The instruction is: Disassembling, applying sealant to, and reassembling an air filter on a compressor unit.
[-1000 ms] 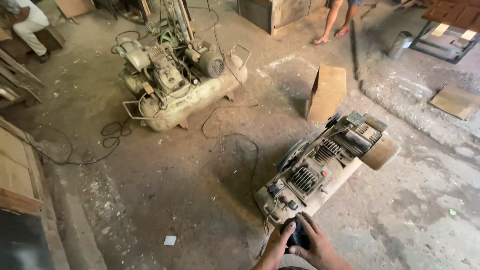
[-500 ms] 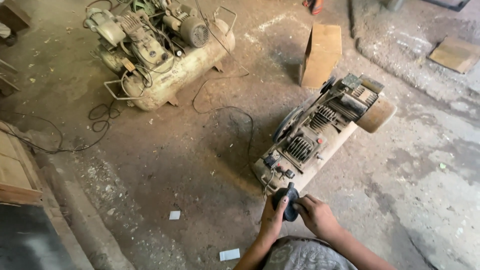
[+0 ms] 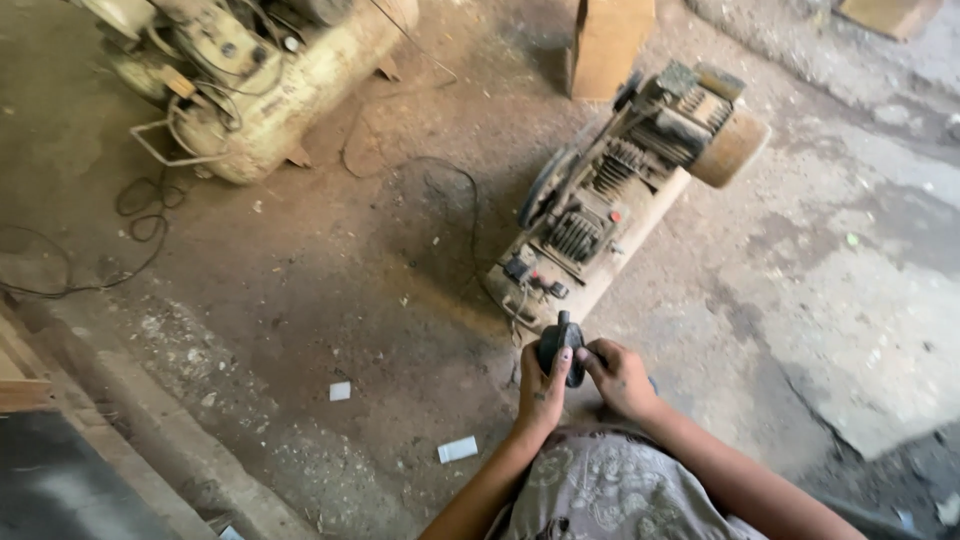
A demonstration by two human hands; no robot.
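Black handle, dark and rounded with a small stub on top, sits gripped between both hands: the left hand wraps its near side, the right hand closes on the other. Just beyond lies a tipped, dusty air compressor with finned metal parts. A second cream compressor stands well apart on stained concrete, trailing a black cable.
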